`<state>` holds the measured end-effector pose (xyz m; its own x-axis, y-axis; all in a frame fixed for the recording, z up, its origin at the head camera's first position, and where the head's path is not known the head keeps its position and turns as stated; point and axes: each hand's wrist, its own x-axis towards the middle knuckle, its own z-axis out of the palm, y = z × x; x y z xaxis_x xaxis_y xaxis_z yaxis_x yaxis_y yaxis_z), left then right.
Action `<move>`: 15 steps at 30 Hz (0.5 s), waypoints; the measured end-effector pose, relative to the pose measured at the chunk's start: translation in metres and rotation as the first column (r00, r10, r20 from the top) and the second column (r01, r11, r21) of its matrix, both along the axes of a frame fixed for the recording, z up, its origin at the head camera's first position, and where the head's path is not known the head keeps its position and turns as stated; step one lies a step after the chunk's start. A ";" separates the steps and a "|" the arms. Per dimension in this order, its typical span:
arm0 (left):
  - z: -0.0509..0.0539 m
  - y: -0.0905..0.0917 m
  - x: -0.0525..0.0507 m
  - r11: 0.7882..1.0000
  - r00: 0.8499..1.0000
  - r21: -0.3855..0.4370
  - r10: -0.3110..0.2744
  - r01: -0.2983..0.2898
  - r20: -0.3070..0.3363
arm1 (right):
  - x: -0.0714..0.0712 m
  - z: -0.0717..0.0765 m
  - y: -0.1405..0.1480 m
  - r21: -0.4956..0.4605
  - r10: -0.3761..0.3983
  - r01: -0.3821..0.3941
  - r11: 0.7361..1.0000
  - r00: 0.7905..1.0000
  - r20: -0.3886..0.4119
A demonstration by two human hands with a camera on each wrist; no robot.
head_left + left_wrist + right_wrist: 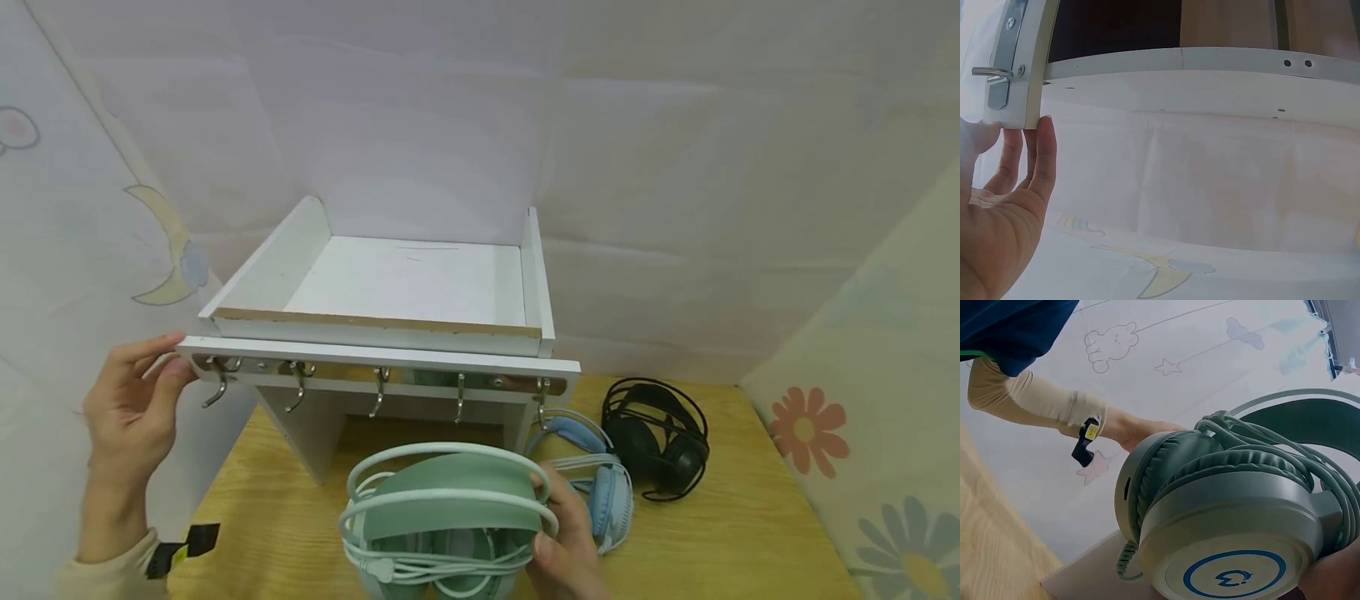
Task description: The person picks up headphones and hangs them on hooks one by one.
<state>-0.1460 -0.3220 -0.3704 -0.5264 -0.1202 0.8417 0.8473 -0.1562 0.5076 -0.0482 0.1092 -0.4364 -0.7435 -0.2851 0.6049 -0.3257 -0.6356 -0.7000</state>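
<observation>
Green headphones (450, 483), gripped by the right hand (564, 533), sit apart from the hook rail (341, 372), whose edge the left hand (135, 408) pinches.

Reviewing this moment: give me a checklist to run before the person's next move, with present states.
1. Green headset in hand: ok, the right hand grips one side.
2. Hook rail held: ok, the left hand holds its end.
3. Headset cable gathered: ok, mostly looped in a bundle.
4. Green headset off the hooks: ok, it appears below them in the head view.
5. Other headsets set down: ok, the blue headset and black headset lie on the table.
6. Hook rail firmly fixed to the shelf: cannot tell.
</observation>
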 end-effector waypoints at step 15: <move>-0.002 -0.002 0.002 0.997 0.996 -0.023 0.072 -0.071 0.051 | -0.004 -0.003 -0.026 -0.022 0.036 -0.037 0.999 0.997 -0.065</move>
<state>-0.1440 -0.3242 -0.3729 -0.5601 -0.1417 0.8162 0.8283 -0.0849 0.5537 -0.0518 0.0835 -0.4393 -0.6919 -0.2966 0.6583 -0.3460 -0.6640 -0.6628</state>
